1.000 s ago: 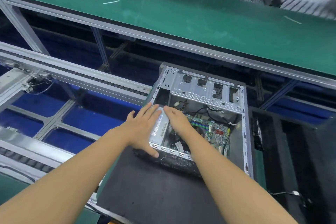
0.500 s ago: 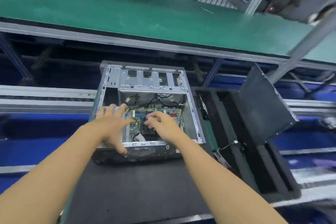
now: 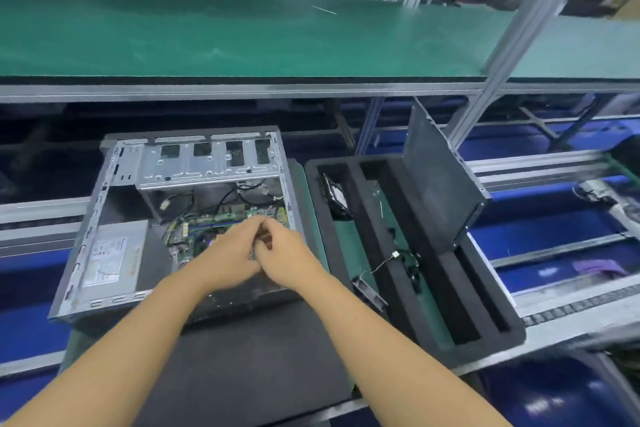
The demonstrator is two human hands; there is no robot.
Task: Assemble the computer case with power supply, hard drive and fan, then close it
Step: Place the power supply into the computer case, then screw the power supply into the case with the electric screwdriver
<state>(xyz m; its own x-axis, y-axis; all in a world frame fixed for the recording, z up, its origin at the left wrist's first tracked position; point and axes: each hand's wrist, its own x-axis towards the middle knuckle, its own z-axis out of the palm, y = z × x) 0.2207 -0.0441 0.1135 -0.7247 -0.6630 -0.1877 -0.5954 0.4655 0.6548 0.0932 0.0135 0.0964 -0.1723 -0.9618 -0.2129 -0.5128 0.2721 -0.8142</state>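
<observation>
The open computer case (image 3: 104,218) lies on its side on a black mat. The grey power supply (image 3: 114,253) sits in its near-left corner, and the green motherboard (image 3: 207,222) shows in the middle. My left hand (image 3: 232,253) and my right hand (image 3: 291,253) meet over the case's right half, fingers loosely curled and touching each other. I see nothing held in them. To the right, a black foam tray (image 3: 485,329) holds the hard drive (image 3: 336,199), the fan (image 3: 369,291) and a loose cable (image 3: 405,260). The dark side panel (image 3: 443,177) stands tilted in the tray.
A green workbench shelf (image 3: 242,35) runs across above the case, with an aluminium post (image 3: 498,55) at the right. Conveyor rails (image 3: 554,163) and blue bins (image 3: 540,229) lie on both sides. The black mat (image 3: 242,357) extends toward me.
My view has swung right, so the tray is now in sight. Both hands left the power supply at the case's left and moved right, coming together over the motherboard.
</observation>
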